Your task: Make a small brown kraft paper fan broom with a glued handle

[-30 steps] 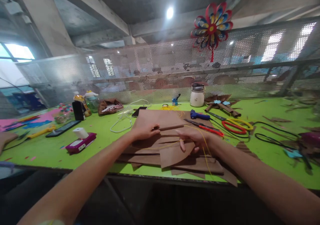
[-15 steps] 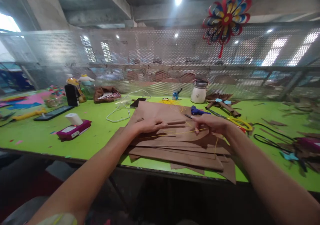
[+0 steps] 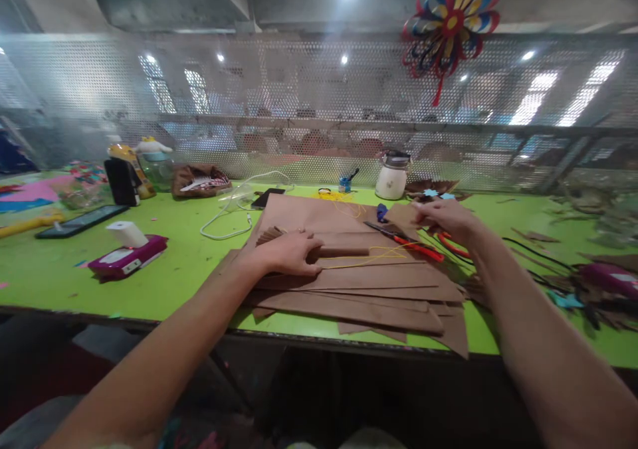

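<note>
So the roll (image 3: 346,252) is lying across the middle of the paper stack (image 3: 349,296), and from my end I'm seeing the left hand (image 3: 293,252) holding its left end, thumb and fingers bending around it; how tight, I can't tell. My guess is that hand is keeping it from rolling off and maybe pinning the stack too. A pleated fan (image 3: 270,234) is poking out just beside that hand. Yellow thread (image 3: 369,259) is looping loosely over the paper, right by the roll. The right hand (image 3: 419,211) is reaching over the back right, fingertips closing on what looks like a paper scrap (image 3: 401,216), which is partly covering the glue gun (image 3: 382,212). The scissors (image 3: 406,244) are lying below it, red handles pointing right, probably so that hand can grab them easily. Further out, the jar (image 3: 391,182) is standing at the back of the green table (image 3: 184,240), and the purple power strip (image 3: 128,260) is sitting well off left, likely out of the way.
</note>
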Demonstrator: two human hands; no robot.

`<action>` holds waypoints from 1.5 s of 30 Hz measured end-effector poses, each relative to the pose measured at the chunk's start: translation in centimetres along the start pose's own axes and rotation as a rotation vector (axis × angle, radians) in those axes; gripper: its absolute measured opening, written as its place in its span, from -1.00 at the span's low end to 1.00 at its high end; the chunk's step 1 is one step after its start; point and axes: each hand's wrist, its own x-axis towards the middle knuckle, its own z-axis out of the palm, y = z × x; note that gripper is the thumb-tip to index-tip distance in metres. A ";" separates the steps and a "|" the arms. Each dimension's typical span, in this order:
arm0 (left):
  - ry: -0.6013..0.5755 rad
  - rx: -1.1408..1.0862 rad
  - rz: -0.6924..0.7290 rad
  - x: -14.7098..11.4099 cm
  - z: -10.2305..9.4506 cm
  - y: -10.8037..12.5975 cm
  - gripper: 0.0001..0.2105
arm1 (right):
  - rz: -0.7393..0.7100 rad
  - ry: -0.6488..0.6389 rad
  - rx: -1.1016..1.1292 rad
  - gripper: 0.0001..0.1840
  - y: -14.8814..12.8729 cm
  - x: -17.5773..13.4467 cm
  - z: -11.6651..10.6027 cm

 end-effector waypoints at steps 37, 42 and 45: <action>0.005 -0.169 -0.173 -0.3 -1.2 0.4 -0.72 | -0.182 -0.229 0.694 -0.76 -3.8 -3.3 4.5; -0.064 -0.183 -0.082 0.3 -0.3 0.2 -0.70 | -0.262 -0.144 0.731 -0.80 -3.8 -2.9 3.3; -0.122 -0.121 -0.116 0.5 -0.3 0.5 -0.74 | -0.200 -0.118 0.728 -0.79 -3.5 -2.5 3.3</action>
